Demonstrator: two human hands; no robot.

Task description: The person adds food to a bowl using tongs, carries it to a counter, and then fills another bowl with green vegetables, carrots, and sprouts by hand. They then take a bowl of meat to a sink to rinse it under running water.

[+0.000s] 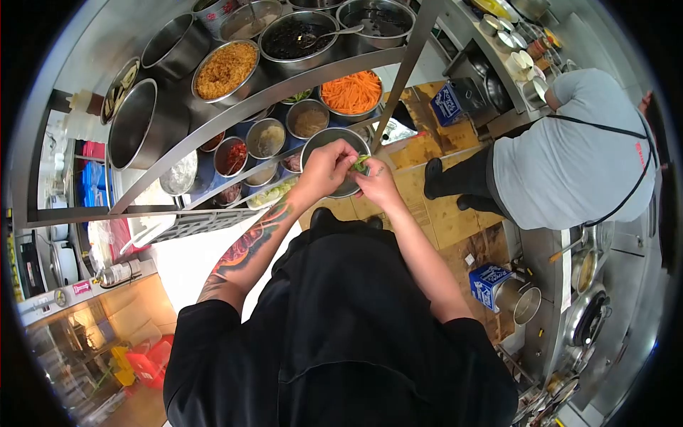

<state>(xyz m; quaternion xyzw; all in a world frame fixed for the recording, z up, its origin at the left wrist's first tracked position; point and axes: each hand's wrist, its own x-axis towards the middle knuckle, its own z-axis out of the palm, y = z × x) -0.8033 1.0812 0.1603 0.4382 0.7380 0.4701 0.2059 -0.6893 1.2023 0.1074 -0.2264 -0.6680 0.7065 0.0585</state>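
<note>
My left hand [329, 168] is closed, with its fingertips pinched at a small green leafy herb [362, 164]. Facing it, my right hand [378, 186] has its fingers closed on the same herb from the other side. Both hands are over a round metal bowl [307, 151], whose inside is mostly hidden by them. Just behind the bowl stand a bowl of shredded carrot [351, 92] and a tin of brownish stuff [308, 122]. Left of my left hand are a tin of pale minced stuff [269, 140] and one of chopped red chili [231, 156].
A metal shelf [281, 80] crosses above the tins, carrying fried golden bits [226, 70], a dark sauce with a ladle [299, 39] and empty pots [146, 128]. To the right, a person in a grey shirt [569, 164] stands at a counter. Blue cartons [489, 286] sit on the floor.
</note>
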